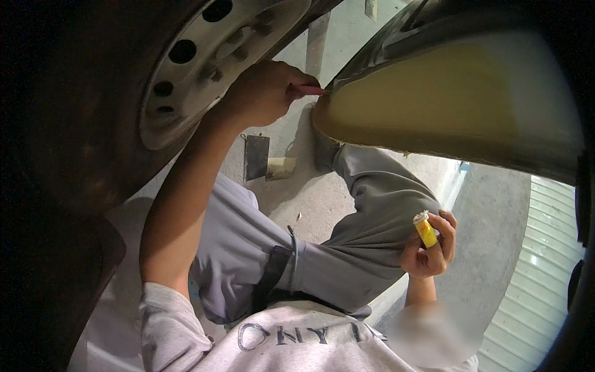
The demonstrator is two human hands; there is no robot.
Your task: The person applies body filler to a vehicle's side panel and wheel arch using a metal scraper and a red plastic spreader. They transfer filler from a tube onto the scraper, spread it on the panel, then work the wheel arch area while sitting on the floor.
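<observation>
A person's left hand (265, 93) pinches a thin red tool (309, 90) — apparently to bring its tip to the tan-patched car panel (427, 99), though contact is hard to tell — while the right hand (435, 257) grips a yellow tube (426, 230), whitish end clear of the fingers.

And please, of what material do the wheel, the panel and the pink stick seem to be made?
Wheel: probably painted metal, dull grey, with punched-looking round holes. Panel: matte yellowish coat, perhaps filler; the base beneath is hidden. Pink stick: perhaps plastic, from its even colour, but too small to be sure.
</observation>
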